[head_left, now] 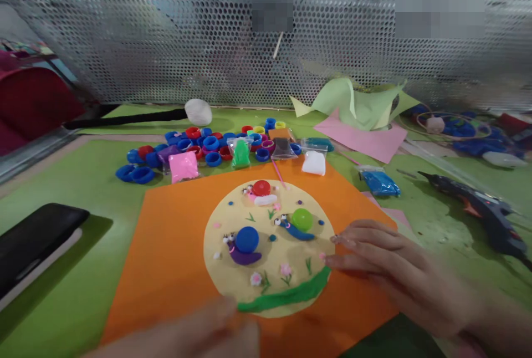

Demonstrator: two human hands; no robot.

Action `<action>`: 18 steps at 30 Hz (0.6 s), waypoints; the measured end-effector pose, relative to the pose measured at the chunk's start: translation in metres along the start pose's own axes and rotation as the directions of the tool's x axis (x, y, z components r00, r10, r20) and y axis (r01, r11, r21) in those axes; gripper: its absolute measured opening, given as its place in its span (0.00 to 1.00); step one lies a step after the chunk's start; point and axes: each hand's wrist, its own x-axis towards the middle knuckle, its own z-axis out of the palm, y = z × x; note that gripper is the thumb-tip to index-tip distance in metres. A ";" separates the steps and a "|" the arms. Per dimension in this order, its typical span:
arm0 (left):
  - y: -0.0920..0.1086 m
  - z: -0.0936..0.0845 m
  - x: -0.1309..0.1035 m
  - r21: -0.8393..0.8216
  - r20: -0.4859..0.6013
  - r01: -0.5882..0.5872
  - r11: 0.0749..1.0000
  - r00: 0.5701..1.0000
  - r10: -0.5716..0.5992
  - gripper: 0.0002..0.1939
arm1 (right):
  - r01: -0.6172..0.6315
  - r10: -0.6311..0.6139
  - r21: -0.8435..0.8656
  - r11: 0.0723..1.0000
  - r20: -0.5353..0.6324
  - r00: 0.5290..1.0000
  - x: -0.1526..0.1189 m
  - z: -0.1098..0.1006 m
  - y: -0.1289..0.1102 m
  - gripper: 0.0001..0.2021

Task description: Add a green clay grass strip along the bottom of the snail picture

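Head cam: green-covered desk [100,197], perforated metal panel [187,42] standing behind it. Landmark = cream disc [233,214], lying flat on orange sheet [162,247], mid-desk. On disc: 3 clay snails w/ smooth round shells, blue [247,240], lime [302,219] & red [261,188], plus tiny flowers, grass bits & dots. Wavy green clay strip [286,294] along disc's near edge.

R hand [332,250] at disc's right rim, fingertips touching it, fingers slightly spread, nothing pinched. L hand [233,313] at disc's near-left edge, blurred; can't tell if it's pinching anything.

Beyond disc: heap of ring-like plastic caps [213,159], shiny clear bags of soft clay, pink [183,167], green [241,154], white [315,163]. Far right of disc: blue clay bag [379,182], hard dark glue gun [477,197]; farther back, thin curled pale-green paper [361,103] over flat pink paper [366,139]. Left of disc: black phone-like slab [37,241].
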 end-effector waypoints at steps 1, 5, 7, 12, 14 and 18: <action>-0.013 -0.004 0.005 -0.019 -0.024 0.025 1.000 0.999 -0.025 0.07 | -0.016 0.016 -0.007 1.000 -0.005 1.000 0.001 0.002 -0.005 0.23; -0.061 -0.012 0.024 -0.016 -0.119 0.448 0.894 0.887 -0.446 0.10 | -0.007 0.014 -0.160 0.987 0.045 0.999 0.004 0.011 -0.027 0.20; -0.075 -0.007 0.028 -0.018 -0.124 0.559 0.829 0.822 -0.556 0.11 | 0.037 -0.017 -0.258 0.965 0.080 0.997 0.006 0.014 -0.034 0.18; -0.083 0.010 0.027 -0.017 -0.044 0.680 0.733 0.731 -0.680 0.12 | 0.135 -0.088 -0.361 0.923 0.144 0.986 0.018 0.014 -0.040 0.16; -0.082 0.013 0.027 -0.006 0.005 0.690 0.724 0.724 -0.690 0.12 | 0.154 -0.092 -0.374 0.915 0.179 0.980 0.020 0.014 -0.040 0.17; -0.082 0.012 0.028 0.001 0.070 0.711 0.703 0.702 -0.709 0.12 | 0.181 -0.123 -0.372 0.910 0.175 0.977 0.018 0.016 -0.042 0.18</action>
